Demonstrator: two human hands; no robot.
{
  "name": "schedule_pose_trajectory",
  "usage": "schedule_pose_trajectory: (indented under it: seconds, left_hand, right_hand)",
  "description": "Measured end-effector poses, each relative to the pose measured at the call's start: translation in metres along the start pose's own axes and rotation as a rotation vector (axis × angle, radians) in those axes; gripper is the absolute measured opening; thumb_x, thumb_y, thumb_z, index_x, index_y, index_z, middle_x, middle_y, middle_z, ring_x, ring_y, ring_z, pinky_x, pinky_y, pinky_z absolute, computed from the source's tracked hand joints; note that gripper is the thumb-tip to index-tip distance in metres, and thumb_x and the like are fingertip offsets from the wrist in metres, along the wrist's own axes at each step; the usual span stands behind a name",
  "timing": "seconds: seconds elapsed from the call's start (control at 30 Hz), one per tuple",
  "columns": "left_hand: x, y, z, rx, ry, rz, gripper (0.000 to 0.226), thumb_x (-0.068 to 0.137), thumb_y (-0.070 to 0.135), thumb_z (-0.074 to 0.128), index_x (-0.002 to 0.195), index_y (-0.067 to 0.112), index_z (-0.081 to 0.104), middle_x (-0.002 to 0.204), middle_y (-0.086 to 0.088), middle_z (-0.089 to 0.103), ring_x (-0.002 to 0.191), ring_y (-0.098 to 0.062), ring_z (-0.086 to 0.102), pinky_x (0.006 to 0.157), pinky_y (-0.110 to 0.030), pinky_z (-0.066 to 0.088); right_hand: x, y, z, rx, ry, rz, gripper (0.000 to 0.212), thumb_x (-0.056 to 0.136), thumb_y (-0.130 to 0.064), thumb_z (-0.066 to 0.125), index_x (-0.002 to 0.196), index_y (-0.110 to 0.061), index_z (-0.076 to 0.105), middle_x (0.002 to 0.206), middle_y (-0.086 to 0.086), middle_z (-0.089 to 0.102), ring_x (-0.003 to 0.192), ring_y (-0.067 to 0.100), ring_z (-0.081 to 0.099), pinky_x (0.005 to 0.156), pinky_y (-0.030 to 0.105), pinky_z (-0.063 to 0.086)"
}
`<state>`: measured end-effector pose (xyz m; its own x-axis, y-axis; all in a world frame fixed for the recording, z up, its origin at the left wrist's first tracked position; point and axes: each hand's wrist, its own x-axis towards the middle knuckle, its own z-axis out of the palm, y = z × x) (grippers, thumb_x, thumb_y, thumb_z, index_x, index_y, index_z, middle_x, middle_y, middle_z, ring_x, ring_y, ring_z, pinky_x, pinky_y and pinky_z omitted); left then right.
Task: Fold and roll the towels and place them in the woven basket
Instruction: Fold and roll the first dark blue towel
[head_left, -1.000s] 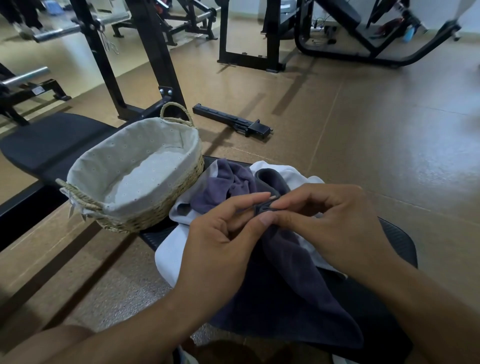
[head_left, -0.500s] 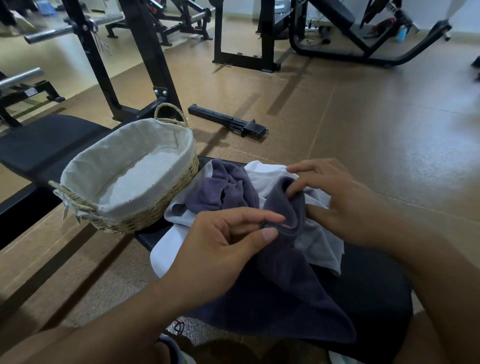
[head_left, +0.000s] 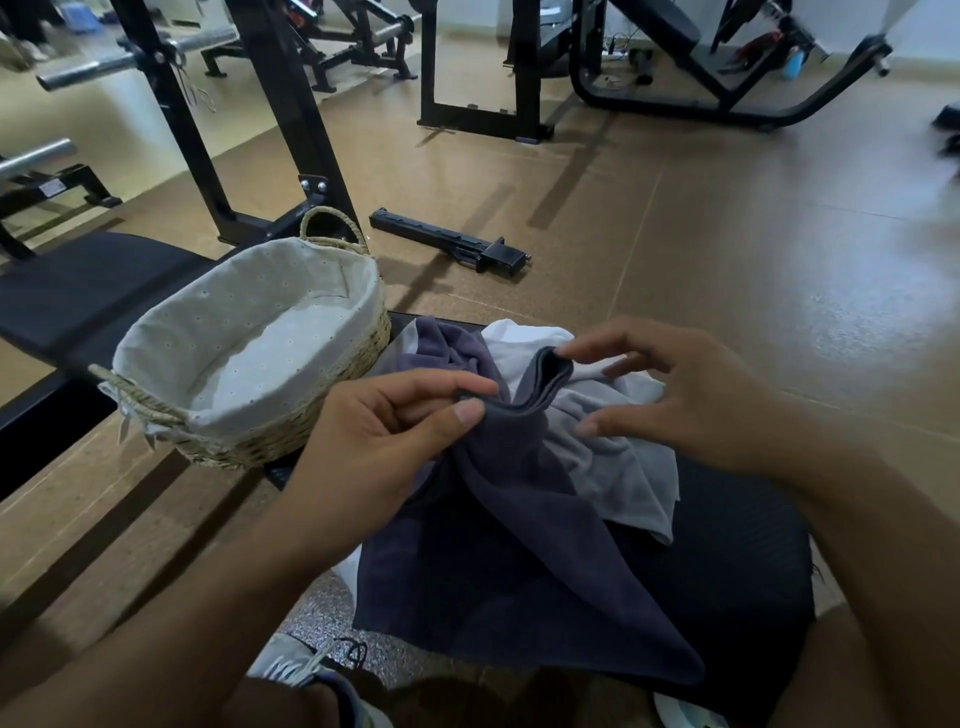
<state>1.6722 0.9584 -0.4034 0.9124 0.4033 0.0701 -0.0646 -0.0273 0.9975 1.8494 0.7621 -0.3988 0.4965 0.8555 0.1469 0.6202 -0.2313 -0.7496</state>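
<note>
A woven basket (head_left: 317, 418) with a pale cloth lining stands empty on the left end of a black padded bench (head_left: 737, 571). Beside it lies a heap of towels: a dark grey towel (head_left: 519, 545) on top, a purple one (head_left: 441, 348), a white one (head_left: 519, 338) and a light grey one (head_left: 623, 467). My left hand (head_left: 384, 457) pinches the dark grey towel's hemmed edge between thumb and forefinger and lifts it. My right hand (head_left: 701, 395) hovers over the heap with fingers spread, its index fingertip touching the raised edge further along.
A second black bench pad (head_left: 78, 291) and black rack uprights (head_left: 291, 130) stand behind the basket. A black metal bar (head_left: 452, 249) lies on the brown floor beyond the towels. Gym machines line the back. My shoe (head_left: 306, 670) shows at the bottom.
My two hands have drawn apart along the dark grey towel's edge. My right hand moved right and spread its fingers, loosening its hold; my left hand keeps its pinch.
</note>
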Motion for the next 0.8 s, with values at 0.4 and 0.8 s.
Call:
schedule_pose_trajectory:
  seconds: [0.4, 0.8]
  left_hand:
    - [-0.005, -0.001, -0.003, 0.064, -0.177, 0.002, 0.021, 0.080, 0.016, 0.069, 0.098, 0.015, 0.079, 0.084, -0.010, 0.079, 0.085, -0.013, 0.075, 0.076, -0.017, 0.055]
    - [0.014, -0.014, -0.025, 0.336, -0.053, 0.042, 0.025, 0.082, 0.000, 0.075, 0.096, 0.021, 0.076, 0.088, 0.001, 0.080, 0.087, -0.015, 0.077, 0.083, -0.027, 0.061]
  right_hand:
    - [0.014, 0.002, 0.011, 0.009, -0.109, 0.039, 0.045, 0.074, -0.030, 0.082, 0.117, -0.027, 0.070, 0.113, -0.012, 0.072, 0.111, 0.008, 0.066, 0.102, 0.037, 0.052]
    - [0.004, 0.006, 0.006, 0.272, 0.012, 0.118, 0.031, 0.061, -0.030, 0.085, 0.075, -0.013, 0.063, 0.064, -0.009, 0.063, 0.059, 0.004, 0.056, 0.057, 0.016, 0.047]
